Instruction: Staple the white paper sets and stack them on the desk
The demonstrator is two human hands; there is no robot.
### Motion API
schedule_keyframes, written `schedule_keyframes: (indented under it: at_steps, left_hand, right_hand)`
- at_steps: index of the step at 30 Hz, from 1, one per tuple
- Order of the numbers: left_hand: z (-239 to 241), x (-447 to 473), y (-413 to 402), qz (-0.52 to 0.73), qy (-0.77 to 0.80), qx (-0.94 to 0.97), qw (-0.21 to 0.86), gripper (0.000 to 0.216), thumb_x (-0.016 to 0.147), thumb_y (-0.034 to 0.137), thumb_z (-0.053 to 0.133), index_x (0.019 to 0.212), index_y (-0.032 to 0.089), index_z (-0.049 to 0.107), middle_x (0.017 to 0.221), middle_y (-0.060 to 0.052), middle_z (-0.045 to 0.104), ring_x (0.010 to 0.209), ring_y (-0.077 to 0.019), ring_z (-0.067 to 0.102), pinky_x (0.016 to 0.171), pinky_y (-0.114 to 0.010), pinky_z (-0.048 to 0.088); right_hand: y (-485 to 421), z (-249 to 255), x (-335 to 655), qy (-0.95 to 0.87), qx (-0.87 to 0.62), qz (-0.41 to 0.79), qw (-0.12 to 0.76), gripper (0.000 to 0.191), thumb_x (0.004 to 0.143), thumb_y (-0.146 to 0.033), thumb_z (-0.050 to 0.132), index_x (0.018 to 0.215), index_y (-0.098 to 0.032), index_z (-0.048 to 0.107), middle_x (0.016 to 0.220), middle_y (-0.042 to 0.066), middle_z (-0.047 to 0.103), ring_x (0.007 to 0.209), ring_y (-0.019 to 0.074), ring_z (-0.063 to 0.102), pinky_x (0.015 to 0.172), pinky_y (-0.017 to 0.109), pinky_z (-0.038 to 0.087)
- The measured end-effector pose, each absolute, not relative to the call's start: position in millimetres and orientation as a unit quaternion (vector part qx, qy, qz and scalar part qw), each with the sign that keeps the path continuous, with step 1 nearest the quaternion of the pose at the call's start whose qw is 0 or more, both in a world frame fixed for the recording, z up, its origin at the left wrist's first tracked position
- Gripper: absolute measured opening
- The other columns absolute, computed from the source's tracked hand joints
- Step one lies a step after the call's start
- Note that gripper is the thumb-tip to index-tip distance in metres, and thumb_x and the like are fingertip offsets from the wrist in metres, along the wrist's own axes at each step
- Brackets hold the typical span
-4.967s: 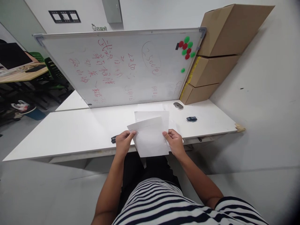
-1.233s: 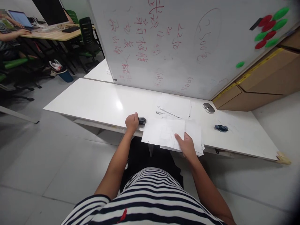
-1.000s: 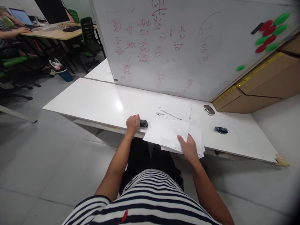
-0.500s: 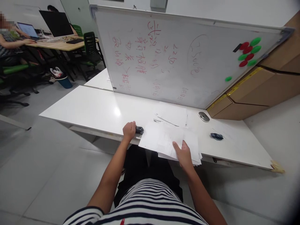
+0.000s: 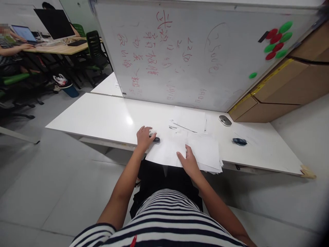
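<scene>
My left hand (image 5: 144,139) has its fingers apart over the desk. Its thumb is beside a small black stapler (image 5: 156,139), which lies at the left edge of the papers and is partly hidden by the hand. My right hand (image 5: 189,160) grips a white sheet of paper (image 5: 167,151) by its right edge, thumb on top. Under and to the right of that sheet lies a stack of papers (image 5: 207,151), its corner jutting past the desk's front edge. More sheets with black marks (image 5: 190,118) rest behind, near the whiteboard.
A whiteboard (image 5: 154,82) with red writing and magnets stands along the back of the white desk (image 5: 102,113). A computer mouse (image 5: 225,120) and a dark blue object (image 5: 239,141) are on the right, by cardboard boxes (image 5: 277,89). Another person sits far left.
My left hand has loosened from the stapler and spread its fingers. My right hand has moved left with the sheet, uncovering the stack on the right. The view has tilted slightly down.
</scene>
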State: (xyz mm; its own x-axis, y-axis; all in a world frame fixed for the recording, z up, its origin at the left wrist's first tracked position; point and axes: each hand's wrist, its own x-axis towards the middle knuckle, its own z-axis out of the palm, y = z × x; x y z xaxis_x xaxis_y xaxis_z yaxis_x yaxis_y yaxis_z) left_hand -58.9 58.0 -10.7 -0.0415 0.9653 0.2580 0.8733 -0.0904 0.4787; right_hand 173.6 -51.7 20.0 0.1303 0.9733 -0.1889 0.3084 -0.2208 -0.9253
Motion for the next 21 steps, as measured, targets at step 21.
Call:
schedule_keyframes:
  at_steps: [21]
  left_hand:
    - [-18,-45,59,0.259,0.764,0.590,0.027,0.050,0.094,0.045,0.025,0.064,0.020,0.057,0.067,-0.009,0.058,0.072,-0.0203,0.052,0.062,-0.031,0.025]
  right_hand:
    - [-56,64,240,-0.486,-0.648,0.370,0.455,0.040,0.074,-0.052,0.064,0.093,-0.017,0.071,0.095,0.008,0.073,0.091,0.0285,0.065,0.080,0.039,0.050]
